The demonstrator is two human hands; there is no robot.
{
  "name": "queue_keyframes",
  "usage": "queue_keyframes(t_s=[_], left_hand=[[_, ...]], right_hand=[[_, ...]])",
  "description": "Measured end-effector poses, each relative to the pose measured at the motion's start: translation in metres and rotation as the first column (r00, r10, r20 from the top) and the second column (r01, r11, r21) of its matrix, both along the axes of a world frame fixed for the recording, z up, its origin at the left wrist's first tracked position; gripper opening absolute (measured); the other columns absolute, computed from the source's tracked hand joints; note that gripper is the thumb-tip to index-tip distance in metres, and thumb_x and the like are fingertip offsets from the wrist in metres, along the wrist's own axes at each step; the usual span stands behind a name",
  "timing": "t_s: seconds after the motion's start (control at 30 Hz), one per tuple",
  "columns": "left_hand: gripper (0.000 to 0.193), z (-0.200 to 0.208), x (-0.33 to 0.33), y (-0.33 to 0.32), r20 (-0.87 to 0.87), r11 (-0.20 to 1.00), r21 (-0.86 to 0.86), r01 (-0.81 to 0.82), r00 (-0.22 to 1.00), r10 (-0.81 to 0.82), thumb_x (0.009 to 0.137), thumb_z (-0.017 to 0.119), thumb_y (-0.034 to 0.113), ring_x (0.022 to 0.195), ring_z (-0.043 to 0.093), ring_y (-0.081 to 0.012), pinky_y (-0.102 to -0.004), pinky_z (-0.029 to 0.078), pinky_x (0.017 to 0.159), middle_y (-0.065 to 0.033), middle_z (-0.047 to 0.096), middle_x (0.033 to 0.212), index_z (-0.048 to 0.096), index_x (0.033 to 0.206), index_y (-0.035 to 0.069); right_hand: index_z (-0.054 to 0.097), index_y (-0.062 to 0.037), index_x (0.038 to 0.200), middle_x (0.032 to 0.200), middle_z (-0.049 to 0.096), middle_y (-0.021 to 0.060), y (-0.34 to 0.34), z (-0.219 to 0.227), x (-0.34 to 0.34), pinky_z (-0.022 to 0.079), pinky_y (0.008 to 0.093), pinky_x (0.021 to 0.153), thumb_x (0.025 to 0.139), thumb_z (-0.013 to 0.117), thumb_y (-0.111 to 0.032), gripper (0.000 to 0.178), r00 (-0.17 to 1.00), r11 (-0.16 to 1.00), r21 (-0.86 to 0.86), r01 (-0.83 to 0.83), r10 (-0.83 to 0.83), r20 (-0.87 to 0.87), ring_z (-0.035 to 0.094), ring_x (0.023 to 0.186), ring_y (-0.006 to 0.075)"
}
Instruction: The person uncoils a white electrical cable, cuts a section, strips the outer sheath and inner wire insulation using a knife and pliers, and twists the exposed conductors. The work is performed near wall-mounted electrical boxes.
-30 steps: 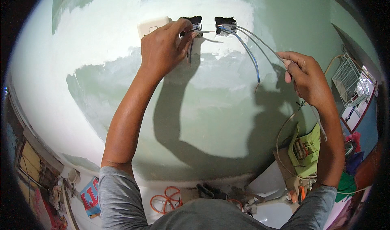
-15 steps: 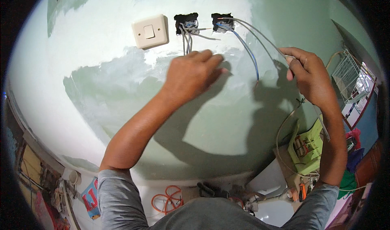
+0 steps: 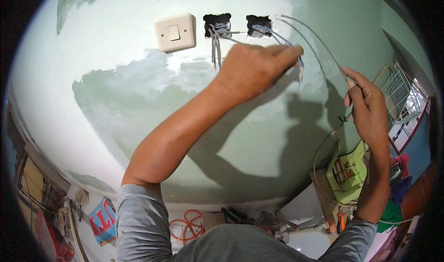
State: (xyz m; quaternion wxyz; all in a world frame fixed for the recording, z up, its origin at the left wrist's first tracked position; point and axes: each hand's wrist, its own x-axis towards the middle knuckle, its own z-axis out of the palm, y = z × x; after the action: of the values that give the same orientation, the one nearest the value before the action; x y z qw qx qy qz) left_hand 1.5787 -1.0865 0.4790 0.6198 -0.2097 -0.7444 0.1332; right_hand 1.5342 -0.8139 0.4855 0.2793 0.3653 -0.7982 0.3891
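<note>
My left hand (image 3: pixel 259 70) reaches across to the right, its thumb and fingers closed on a blue wire (image 3: pixel 281 38) that comes out of the right wall box (image 3: pixel 259 20). The wire's bare tip hangs just below those fingertips. Farther right, my right hand (image 3: pixel 367 107) pinches a thin grey wire (image 3: pixel 319 37), which arcs up and left. Its tip stands beside the right box, apart from the opening. Several grey wires (image 3: pixel 215 49) stick out of the left wall box (image 3: pixel 217 19) and hang down behind my left hand.
A cream light switch (image 3: pixel 174 33) is on the wall left of the boxes. Below right are a yellow-green plastic stool (image 3: pixel 351 174) and an orange-handled tool (image 3: pixel 341 220). An orange cord (image 3: pixel 187 227) lies coiled on the floor. A wire rack (image 3: pixel 400 93) stands at the far right.
My left hand has moved right from below the left box and closed on the blue wire. My right hand has shifted right and down, and the grey wire's tip has come away from the right box.
</note>
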Motion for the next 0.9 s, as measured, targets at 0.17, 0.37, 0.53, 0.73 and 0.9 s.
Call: queue_keyframes(t_s=[0.17, 0.37, 0.53, 0.73, 0.9], left_hand=[[0.021, 0.038, 0.01, 0.002, -0.045, 0.998, 0.057, 0.032, 0.999, -0.029, 0.093, 0.067, 0.032, 0.057, 0.068, -0.0252, -0.0393, 0.051, 0.049, -0.005, 0.068, 0.068, 0.064, 0.11, 0.021], [0.023, 0.091, 0.04, 0.013, 0.398, 0.968, 0.246, -0.044, 0.915, -0.06, 0.103, 0.052, 0.022, 0.06, 0.068, -0.0192, -0.0315, 0.054, 0.053, -0.0122, 0.071, 0.075, 0.061, 0.11, 0.003], [0.029, 0.108, 0.04, 0.011, 0.438, 0.978, 0.208, 0.015, 0.892, -0.107, 0.105, 0.045, 0.024, 0.078, 0.075, -0.0264, -0.0368, 0.06, 0.065, -0.0193, 0.073, 0.088, 0.058, 0.112, -0.001], [0.034, 0.118, 0.046, 0.014, 0.54, 0.979, 0.205, -0.025, 0.837, -0.092, 0.106, 0.043, 0.027, 0.086, 0.074, -0.0302, -0.0394, 0.06, 0.074, -0.0209, 0.073, 0.096, 0.055, 0.115, -0.003], [0.033, 0.121, 0.054, 0.015, 0.601, 0.977, 0.211, -0.037, 0.793, -0.1, 0.106, 0.043, 0.026, 0.093, 0.073, -0.0303, -0.0417, 0.059, 0.08, -0.0219, 0.072, 0.101, 0.055, 0.115, -0.003]], right_hand=[[0.065, -0.006, 0.126, 0.064, 0.054, 0.0013, 0.003, -0.018, -0.006, 0.04, 0.0281, 0.056, 0.1, 0.049, -0.015, 0.032, 1.0, 0.999, 0.034, -0.025, 0.025, -0.002, 0.048, 0.058, 0.009], [0.064, -0.0067, 0.128, 0.063, 0.053, 0.003, -0.013, -0.024, -0.022, 0.039, 0.029, 0.056, 0.099, 0.048, -0.017, 0.035, 0.982, 0.988, 0.06, -0.143, 0.149, -0.117, 0.047, 0.058, 0.0102], [0.065, -0.0031, 0.126, 0.064, 0.054, 0.004, -0.029, -0.014, -0.021, 0.041, 0.0298, 0.059, 0.098, 0.045, -0.02, 0.038, 0.993, 0.992, 0.044, -0.118, 0.119, -0.025, 0.048, 0.06, 0.0115], [0.064, 0.0003, 0.126, 0.065, 0.054, 0.0014, -0.037, -0.009, -0.031, 0.04, 0.0281, 0.057, 0.098, 0.044, -0.021, 0.04, 0.978, 0.976, 0.062, -0.209, 0.207, 0.028, 0.047, 0.059, 0.0096], [0.063, 0.0001, 0.128, 0.066, 0.052, -0.0028, -0.04, -0.007, -0.04, 0.035, 0.0239, 0.046, 0.099, 0.045, -0.022, 0.041, 0.951, 0.956, 0.058, -0.287, 0.278, 0.134, 0.044, 0.051, 0.0048]])
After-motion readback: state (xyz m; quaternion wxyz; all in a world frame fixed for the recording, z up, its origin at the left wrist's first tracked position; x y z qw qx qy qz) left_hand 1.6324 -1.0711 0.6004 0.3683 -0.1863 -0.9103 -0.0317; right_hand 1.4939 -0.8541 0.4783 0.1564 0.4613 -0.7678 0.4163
